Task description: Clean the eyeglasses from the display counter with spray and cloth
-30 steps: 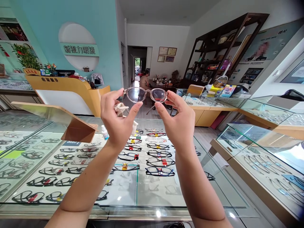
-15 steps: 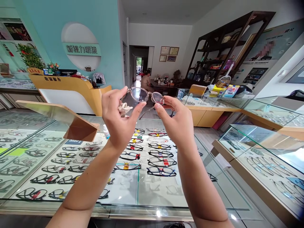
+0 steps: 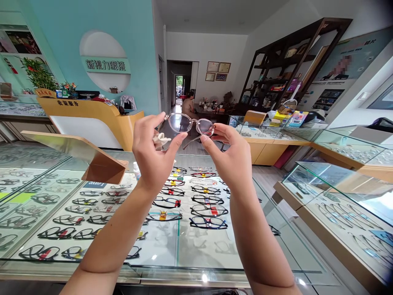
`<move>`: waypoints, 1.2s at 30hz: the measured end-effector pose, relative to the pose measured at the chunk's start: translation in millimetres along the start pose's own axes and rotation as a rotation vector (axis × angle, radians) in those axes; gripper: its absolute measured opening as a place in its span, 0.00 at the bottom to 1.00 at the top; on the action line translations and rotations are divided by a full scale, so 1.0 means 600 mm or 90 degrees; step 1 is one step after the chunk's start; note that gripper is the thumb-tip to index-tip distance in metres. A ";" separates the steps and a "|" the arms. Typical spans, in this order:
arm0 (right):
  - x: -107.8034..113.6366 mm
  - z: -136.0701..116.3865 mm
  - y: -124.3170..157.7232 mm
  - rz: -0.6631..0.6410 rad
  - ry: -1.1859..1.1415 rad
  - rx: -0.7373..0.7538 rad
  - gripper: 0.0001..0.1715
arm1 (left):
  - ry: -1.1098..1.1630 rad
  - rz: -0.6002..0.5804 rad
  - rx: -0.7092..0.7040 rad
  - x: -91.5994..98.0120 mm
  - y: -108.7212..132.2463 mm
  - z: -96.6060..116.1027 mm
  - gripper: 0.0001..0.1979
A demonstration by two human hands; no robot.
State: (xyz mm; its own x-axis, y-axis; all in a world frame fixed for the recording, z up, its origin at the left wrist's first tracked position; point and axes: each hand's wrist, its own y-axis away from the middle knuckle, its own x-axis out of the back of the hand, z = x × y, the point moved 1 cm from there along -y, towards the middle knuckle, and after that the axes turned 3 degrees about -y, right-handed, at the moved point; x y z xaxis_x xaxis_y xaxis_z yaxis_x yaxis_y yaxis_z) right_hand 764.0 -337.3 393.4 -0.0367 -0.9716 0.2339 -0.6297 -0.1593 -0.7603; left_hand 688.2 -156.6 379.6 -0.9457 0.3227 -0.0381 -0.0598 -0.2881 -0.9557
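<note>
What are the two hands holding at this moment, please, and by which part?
Both hold clear-framed glasses by the rim ends: left hand at one lens, also keeping a cloth; right hand at the other.

this is an optician's shop. glass display counters (image 3: 215, 246) run around the room, their shelves lined with rows of spectacle frames (image 3: 208, 210), many with small coloured tags. a yellow service desk (image 3: 92, 114) stands against a teal wall bearing a round sign with chinese characters (image 3: 105, 64). a small mirror (image 3: 76, 155) sits on the counter, framed certificates (image 3: 218, 69) hang on the far wall, and an eyewear poster (image 3: 337, 73) hangs at right.
</note>
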 end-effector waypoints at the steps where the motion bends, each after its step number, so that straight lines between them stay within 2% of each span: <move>1: 0.000 0.000 0.000 0.012 0.000 0.017 0.24 | 0.001 -0.008 0.023 0.002 -0.003 -0.002 0.26; 7: 0.000 0.000 0.004 0.085 -0.004 0.128 0.22 | 0.045 -0.099 0.194 0.013 -0.024 -0.025 0.24; 14: 0.000 -0.004 0.007 0.108 -0.008 0.163 0.22 | 0.074 -0.130 0.234 0.016 -0.031 -0.029 0.24; 28: 0.001 0.002 0.002 0.088 -0.027 0.102 0.21 | 0.056 -0.099 0.173 0.008 -0.020 -0.018 0.21; 36: 0.001 0.000 0.002 0.073 -0.023 0.048 0.19 | 0.021 -0.044 0.051 0.009 -0.015 -0.004 0.19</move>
State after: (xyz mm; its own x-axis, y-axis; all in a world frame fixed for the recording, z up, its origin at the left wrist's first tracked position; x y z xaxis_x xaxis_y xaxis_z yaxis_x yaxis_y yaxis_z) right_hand 763.5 -337.8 392.7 -0.0764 -0.9895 0.1225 -0.5629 -0.0586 -0.8244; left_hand 684.4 -149.9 387.4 -0.9274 0.3737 0.0161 -0.1514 -0.3354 -0.9298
